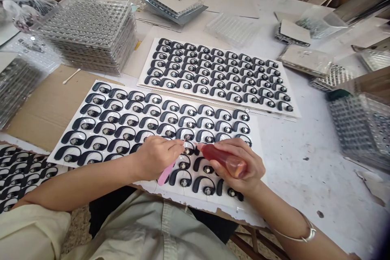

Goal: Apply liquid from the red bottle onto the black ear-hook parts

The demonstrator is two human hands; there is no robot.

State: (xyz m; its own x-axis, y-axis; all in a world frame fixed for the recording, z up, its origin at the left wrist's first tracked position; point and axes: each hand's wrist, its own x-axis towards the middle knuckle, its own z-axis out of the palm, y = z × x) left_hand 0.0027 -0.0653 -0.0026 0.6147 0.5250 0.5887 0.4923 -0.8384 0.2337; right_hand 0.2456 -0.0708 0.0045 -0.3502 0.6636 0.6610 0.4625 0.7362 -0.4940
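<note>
My left hand [157,156] is closed in a pinch on pink tweezers [165,174], whose wide end sticks out below the fingers. In my right hand [251,166] lies a squeeze bottle [224,160] of reddish liquid, tilted so its thin nozzle points left. The nozzle and the tweezer tip come close together over a black ear-hook piece [189,148]. Rows of such pieces, each with a round metallic centre, lie on a white sheet [258,134] under my hands. My hands and forearms hide some of them.
Behind lies a second white sheet [292,114] of ear-hook pieces. Stacked clear trays [88,28] stand at back left, more trays [356,126] at right. A cotton swab [71,76] rests on brown cardboard [45,109]. More black pieces [22,170] lie at lower left.
</note>
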